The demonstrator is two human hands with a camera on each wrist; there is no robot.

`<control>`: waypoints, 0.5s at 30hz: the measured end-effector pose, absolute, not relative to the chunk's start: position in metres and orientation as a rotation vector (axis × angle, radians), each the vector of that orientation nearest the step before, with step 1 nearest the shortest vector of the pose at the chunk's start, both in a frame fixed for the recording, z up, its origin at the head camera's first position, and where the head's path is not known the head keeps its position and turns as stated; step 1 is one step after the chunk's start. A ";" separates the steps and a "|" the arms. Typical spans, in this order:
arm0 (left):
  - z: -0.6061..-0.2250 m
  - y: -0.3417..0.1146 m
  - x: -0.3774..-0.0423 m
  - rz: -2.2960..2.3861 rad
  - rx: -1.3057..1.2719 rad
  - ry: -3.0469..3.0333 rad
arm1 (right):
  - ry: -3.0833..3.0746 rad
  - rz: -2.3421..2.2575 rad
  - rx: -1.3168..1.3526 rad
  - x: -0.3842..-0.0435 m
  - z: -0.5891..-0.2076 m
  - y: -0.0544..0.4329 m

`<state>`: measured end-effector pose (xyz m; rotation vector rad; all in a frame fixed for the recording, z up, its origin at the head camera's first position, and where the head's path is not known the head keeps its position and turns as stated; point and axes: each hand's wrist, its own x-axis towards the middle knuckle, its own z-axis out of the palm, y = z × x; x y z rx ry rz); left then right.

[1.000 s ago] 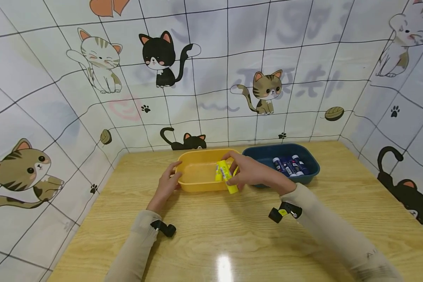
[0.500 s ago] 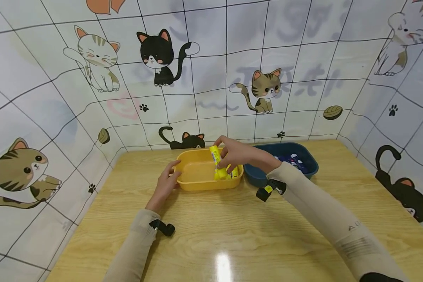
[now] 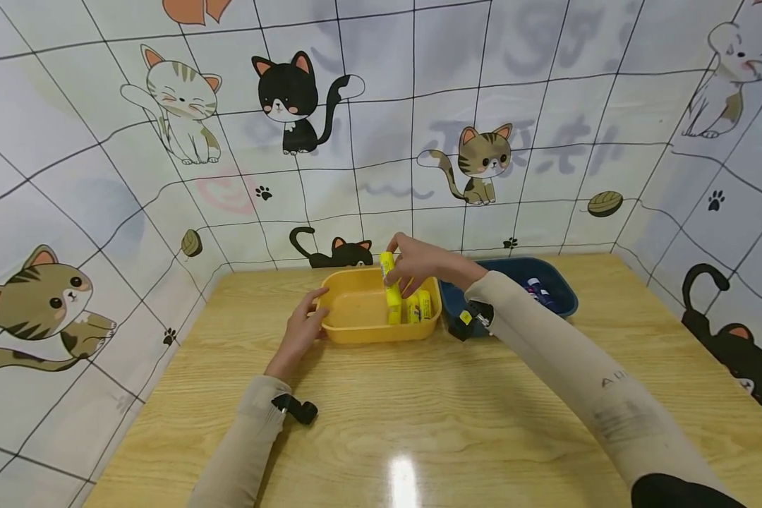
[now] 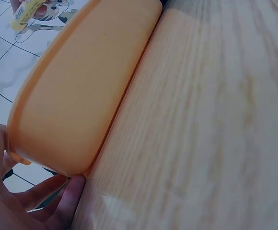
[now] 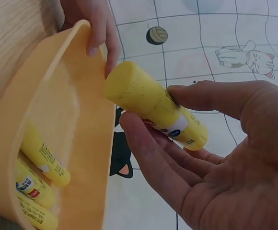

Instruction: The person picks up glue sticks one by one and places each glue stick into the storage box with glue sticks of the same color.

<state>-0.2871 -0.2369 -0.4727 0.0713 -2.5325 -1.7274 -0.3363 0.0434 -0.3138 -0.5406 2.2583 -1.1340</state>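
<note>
Above the yellow plastic basin (image 3: pixel 355 334), my right hand (image 3: pixel 419 262) pinches a yellow glue stick (image 3: pixel 387 267) between thumb and fingers. In the right wrist view the held glue stick (image 5: pixel 153 103) is tilted, one flat end toward the camera. Inside the basin, at its right end, lie several more yellow glue sticks (image 5: pixel 45 155) side by side. My left hand (image 3: pixel 303 326) holds the basin's left end, fingers at the rim. The left wrist view shows fingertips (image 4: pixel 74 189) of that hand against the basin's lower corner, at the tabletop.
A dark blue basin (image 3: pixel 561 282) stands right beside the yellow one, partly hidden by my right forearm. Dark blue glue sticks (image 3: pixel 540 291) lie in it. Both basins stand on a wooden table (image 3: pixel 355 423), close to a cat-patterned wall (image 3: pixel 381 127) at the back.
My right hand has carried the glue stick up and to the left, from the basin's front edge to above its inside, and the stick now stands more upright. The left hand stays put.
</note>
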 end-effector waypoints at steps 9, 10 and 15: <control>-0.472 -0.237 -0.287 -1.731 0.060 -2.524 | 2.257 -1.138 -0.485 -0.352 -0.307 0.036; -0.472 -0.236 -0.287 -1.732 0.059 -2.524 | 2.254 -1.136 -0.480 -0.353 -0.306 0.035; -0.471 -0.237 -0.286 -1.743 0.047 -2.527 | 2.220 -1.110 -0.463 -0.357 -0.305 0.033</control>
